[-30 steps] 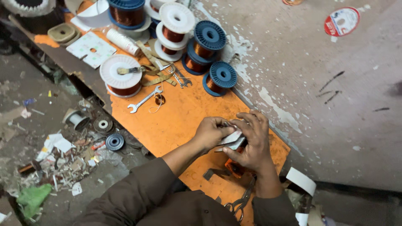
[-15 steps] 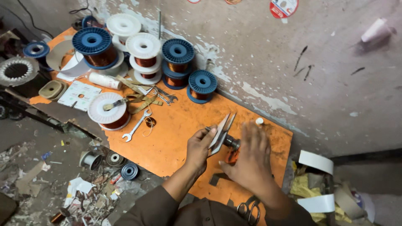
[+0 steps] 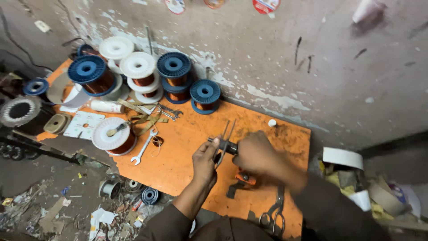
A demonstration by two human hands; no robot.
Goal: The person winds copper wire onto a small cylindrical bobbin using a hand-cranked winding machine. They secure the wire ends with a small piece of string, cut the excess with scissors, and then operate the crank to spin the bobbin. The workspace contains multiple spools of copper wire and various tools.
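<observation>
Both hands, left hand (image 3: 204, 161) and right hand (image 3: 255, 151), keep a closed grip on a dark, pronged metal piece (image 3: 225, 143).

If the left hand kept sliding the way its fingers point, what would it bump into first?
Probably the wall. The left hand points up across the bare orange board, passing right of the blue spool, though depth is unclear.
</observation>
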